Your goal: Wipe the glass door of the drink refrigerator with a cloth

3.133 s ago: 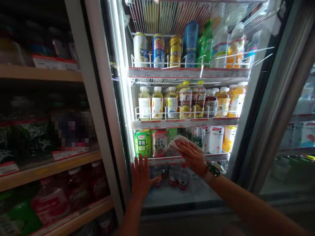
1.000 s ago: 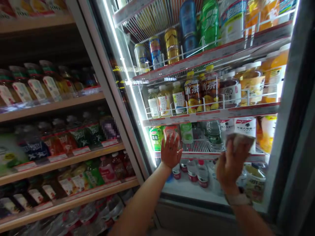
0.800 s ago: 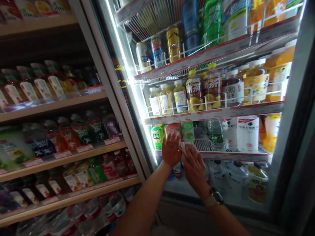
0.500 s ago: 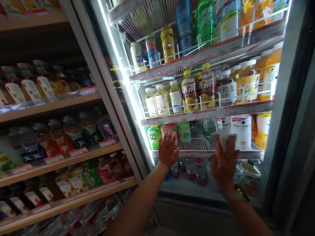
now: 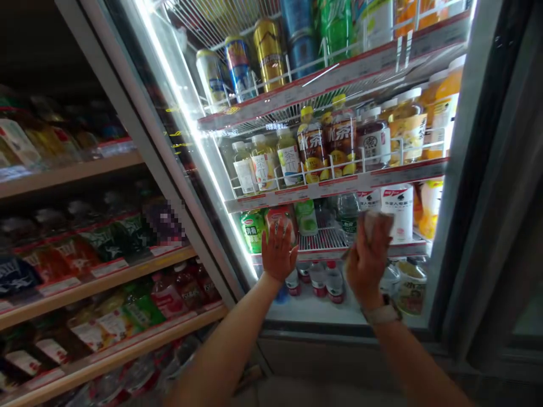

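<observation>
My left hand (image 5: pixel 278 251) has its fingers spread, palm forward, apparently flat on the glass door of a lit drinks cooler (image 5: pixel 322 330). Behind its fingertips is a red-labelled bottle (image 5: pixel 278 215), beside a green-labelled bottle (image 5: pixel 253 230). My right hand (image 5: pixel 365 268) is closed around a crumpled pale cloth or tissue (image 5: pixel 379 225), somewhat blurred, in front of the cooler's lower shelf. White-labelled bottles (image 5: pixel 401 212) stand just behind that hand. A watch (image 5: pixel 387 311) is on my right wrist.
Upper cooler shelves hold cans (image 5: pixel 269 53) and tea bottles (image 5: pixel 311 144) behind white wire rails. Small bottles (image 5: pixel 318 280) and tubs (image 5: pixel 411 285) stand at the cooler's bottom. To the left, wooden shelves (image 5: pixel 148 265) carry rows of drinks; a dark frame (image 5: pixel 470 226) borders the right.
The view has shifted, so the cooler and shelves sit farther left and higher. My right hand and its cloth have shifted slightly; my left hand keeps its place before the red-labelled bottle.
</observation>
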`<move>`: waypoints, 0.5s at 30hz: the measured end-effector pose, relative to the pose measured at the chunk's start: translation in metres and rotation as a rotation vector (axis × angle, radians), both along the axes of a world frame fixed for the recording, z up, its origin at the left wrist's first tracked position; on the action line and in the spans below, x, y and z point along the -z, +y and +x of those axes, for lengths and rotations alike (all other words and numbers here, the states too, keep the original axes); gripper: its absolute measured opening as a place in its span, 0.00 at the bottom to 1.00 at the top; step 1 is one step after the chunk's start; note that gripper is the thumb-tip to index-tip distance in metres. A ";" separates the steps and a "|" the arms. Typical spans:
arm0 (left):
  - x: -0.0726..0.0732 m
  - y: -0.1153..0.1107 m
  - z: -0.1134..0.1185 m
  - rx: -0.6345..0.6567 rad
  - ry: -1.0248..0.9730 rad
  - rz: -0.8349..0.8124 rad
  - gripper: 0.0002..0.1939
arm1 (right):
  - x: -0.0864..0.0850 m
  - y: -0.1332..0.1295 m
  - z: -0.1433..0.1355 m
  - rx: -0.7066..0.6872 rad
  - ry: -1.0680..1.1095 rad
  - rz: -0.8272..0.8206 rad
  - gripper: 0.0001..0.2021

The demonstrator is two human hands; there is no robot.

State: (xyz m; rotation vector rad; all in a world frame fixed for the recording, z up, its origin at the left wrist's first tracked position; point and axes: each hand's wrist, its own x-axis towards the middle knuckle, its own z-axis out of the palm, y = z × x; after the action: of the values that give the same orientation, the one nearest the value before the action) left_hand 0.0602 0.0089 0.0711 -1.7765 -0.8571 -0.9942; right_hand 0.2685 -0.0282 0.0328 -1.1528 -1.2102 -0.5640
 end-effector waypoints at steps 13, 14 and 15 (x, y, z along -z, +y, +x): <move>0.023 -0.020 -0.026 -0.041 0.103 -0.111 0.34 | 0.028 -0.009 -0.013 -0.223 -0.534 0.042 0.25; 0.033 -0.017 -0.025 -0.040 0.082 -0.086 0.34 | 0.029 -0.010 0.001 -0.195 -0.502 0.043 0.26; 0.042 -0.013 -0.024 -0.037 0.052 -0.054 0.34 | 0.032 -0.011 0.015 -0.162 -0.450 0.042 0.27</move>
State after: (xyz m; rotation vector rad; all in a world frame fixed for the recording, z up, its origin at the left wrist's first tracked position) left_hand 0.0367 -0.0045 0.0289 -1.8171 -0.8887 -0.9051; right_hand 0.2832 -0.0388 0.0012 -0.9061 -1.6503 -0.7455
